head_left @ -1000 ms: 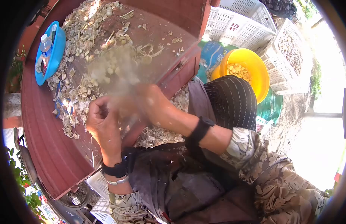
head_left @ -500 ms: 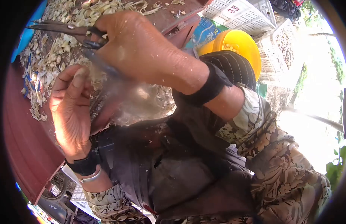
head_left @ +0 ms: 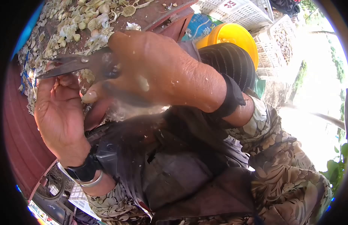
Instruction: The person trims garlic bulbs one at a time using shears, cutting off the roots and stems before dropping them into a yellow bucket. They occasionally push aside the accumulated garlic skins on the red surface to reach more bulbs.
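Observation:
My right hand (head_left: 151, 71) is wrapped round the handles of dark scissors (head_left: 69, 67), whose blades point left and stand slightly apart. Just beneath and behind the blades is my left hand (head_left: 61, 108), palm turned up and fingers curled. Its fingertips are partly hidden by the blades, so whether it holds anything cannot be made out. Beyond both hands, garlic cloves and papery peelings (head_left: 82, 25) lie heaped on the dark red table (head_left: 144, 17).
A yellow bucket (head_left: 252, 47) with pale pieces inside stands at the upper right, beside my knee. White plastic crates (head_left: 237, 13) are behind it, one holding small brownish items. A blue object (head_left: 29, 32) is at the upper left edge.
My right hand and the scissors have moved down, so the blades now cross in front of my left fingers. My left hand has shifted slightly left, its palm turned more upward.

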`<action>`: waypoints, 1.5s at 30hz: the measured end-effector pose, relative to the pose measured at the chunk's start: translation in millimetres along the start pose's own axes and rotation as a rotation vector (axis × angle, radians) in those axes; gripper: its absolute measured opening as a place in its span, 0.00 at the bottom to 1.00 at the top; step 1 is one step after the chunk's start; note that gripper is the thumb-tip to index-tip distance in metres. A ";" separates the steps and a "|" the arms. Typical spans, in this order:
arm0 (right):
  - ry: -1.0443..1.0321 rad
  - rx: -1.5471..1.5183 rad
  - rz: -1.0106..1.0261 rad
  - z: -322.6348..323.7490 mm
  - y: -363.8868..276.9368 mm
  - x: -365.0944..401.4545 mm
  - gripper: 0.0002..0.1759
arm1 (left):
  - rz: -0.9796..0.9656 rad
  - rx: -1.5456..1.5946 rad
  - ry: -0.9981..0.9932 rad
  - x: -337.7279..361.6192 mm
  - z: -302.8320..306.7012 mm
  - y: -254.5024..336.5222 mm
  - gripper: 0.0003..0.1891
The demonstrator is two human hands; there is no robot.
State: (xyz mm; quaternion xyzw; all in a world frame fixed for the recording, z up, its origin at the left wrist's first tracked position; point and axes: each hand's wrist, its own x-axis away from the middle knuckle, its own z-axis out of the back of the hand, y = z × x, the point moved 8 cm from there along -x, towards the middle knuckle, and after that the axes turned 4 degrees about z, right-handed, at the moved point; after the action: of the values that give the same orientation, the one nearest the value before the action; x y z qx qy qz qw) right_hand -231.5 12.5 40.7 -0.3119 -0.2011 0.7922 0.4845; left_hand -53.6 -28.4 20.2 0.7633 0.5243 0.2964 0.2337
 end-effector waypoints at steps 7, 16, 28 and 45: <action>0.128 -0.025 0.035 5.8 -1.9 13.0 0.20 | -0.110 -0.121 0.120 20.9 -17.1 -11.9 0.08; -0.105 -0.238 -0.036 2.8 -6.2 39.8 0.13 | -0.094 -0.198 0.116 43.1 -17.8 -22.4 0.10; 0.249 -0.712 -0.427 45.3 57.7 40.2 0.26 | -0.341 -1.961 0.678 230.4 106.1 125.5 0.15; 0.312 -0.734 -0.713 40.1 77.1 42.7 0.31 | 0.238 -1.550 -0.011 -14.3 195.8 -228.6 0.15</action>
State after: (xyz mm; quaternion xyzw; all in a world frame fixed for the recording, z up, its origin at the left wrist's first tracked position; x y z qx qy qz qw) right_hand -323.0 15.4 9.1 -0.4873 -0.4838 0.4003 0.6068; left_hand -72.2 27.2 -275.3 0.4351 0.0816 0.5970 0.6690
